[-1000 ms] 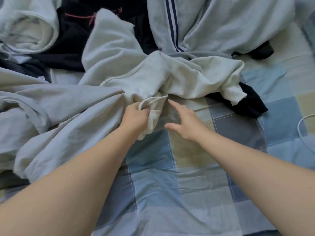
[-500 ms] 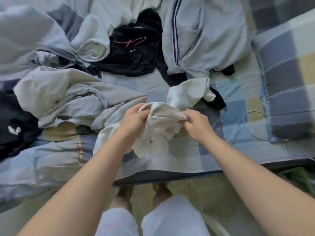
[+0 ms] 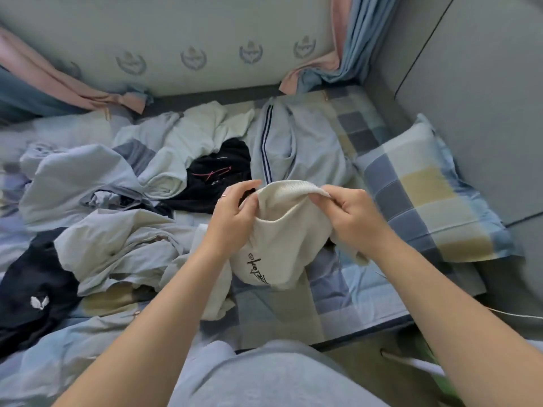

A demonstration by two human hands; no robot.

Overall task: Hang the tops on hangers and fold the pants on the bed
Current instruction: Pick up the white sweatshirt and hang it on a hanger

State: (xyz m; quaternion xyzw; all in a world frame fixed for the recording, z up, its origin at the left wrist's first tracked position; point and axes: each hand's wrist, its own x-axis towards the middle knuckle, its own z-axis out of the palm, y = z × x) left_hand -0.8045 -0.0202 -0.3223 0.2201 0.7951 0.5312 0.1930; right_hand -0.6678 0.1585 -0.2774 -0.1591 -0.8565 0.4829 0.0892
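Hands, left point(image 3: 232, 220) and right point(image 3: 351, 218), pinch ribbed hem of cream top point(image 3: 283, 245).

Between left hand point(image 3: 232, 221) and right hand point(image 3: 352, 218) hangs a top point(image 3: 288, 233) over the bed point(image 3: 338, 304), clothes pile point(image 3: 117, 239) left, pillow point(image 3: 426, 201) right.

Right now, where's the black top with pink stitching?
Head view: the black top lies mid-bed, just beyond the left hand, between a rolled pale garment and the navy-striped grey garment.
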